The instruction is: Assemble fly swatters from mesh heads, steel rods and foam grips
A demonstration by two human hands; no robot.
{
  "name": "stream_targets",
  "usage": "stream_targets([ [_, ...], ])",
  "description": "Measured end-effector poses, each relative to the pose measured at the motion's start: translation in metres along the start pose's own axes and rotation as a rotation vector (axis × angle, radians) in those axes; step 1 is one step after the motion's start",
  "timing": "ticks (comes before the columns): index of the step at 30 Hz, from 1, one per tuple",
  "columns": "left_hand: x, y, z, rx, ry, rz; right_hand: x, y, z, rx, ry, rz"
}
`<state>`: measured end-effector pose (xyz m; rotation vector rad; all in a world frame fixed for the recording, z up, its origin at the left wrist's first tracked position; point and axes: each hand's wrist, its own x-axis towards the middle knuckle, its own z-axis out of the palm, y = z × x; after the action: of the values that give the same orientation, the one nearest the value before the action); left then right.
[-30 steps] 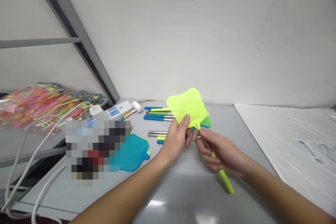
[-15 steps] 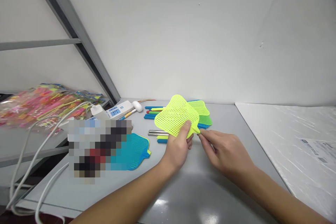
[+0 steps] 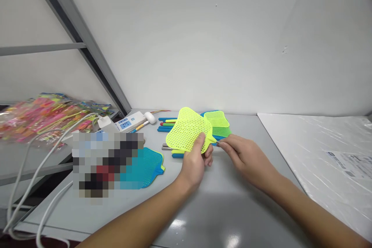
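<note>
My left hand is closed on a yellow fly swatter head, thumb on its perforated face and fingers behind. The head is held above the table, its narrow neck pointing right. At that neck, my right hand pinches the end of a thin metal rod, most of it hidden by the fingers. Behind lie green and blue swatter heads. Blue, yellow and green handles stick out to the left, partly covered. Below them are metal rods and a blue handle. Blue swatter heads lie to the left.
A white power strip and a white mouse lie at the back left of the grey table. White cables hang at the left, near bagged colourful items. A wrapped white board lies on the right.
The swatter head and both hands have shifted slightly left in view. A short bit of metal now shows between the neck and my right fingertips, which sit slightly farther from the neck.
</note>
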<state>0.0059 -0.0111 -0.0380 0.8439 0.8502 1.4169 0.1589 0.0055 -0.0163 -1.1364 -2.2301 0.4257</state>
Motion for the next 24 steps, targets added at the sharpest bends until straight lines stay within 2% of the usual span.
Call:
stream_targets([
  [3, 0.001, 0.0, -0.001, 0.04, -0.006, 0.013, 0.001, -0.005, -0.007, 0.173, -0.087, 0.025],
  [5, 0.001, 0.0, -0.001, 0.055, -0.004, 0.015, 0.0, -0.004, -0.007, 0.172, -0.065, -0.008],
  [10, 0.0, 0.003, 0.002, 0.012, 0.047, 0.047, -0.002, 0.001, 0.003, -0.159, 0.236, -0.26],
  [14, -0.002, 0.005, 0.005, -0.02, 0.107, 0.065, -0.003, -0.002, 0.006, -0.343, 0.335, -0.375],
  [21, -0.011, -0.002, 0.012, -0.053, 0.078, 0.058, -0.004, 0.001, 0.01, -0.495, 0.446, -0.339],
  [24, -0.01, -0.001, 0.01, -0.055, 0.11, 0.028, -0.003, 0.004, 0.013, -0.404, 0.38, -0.264],
])
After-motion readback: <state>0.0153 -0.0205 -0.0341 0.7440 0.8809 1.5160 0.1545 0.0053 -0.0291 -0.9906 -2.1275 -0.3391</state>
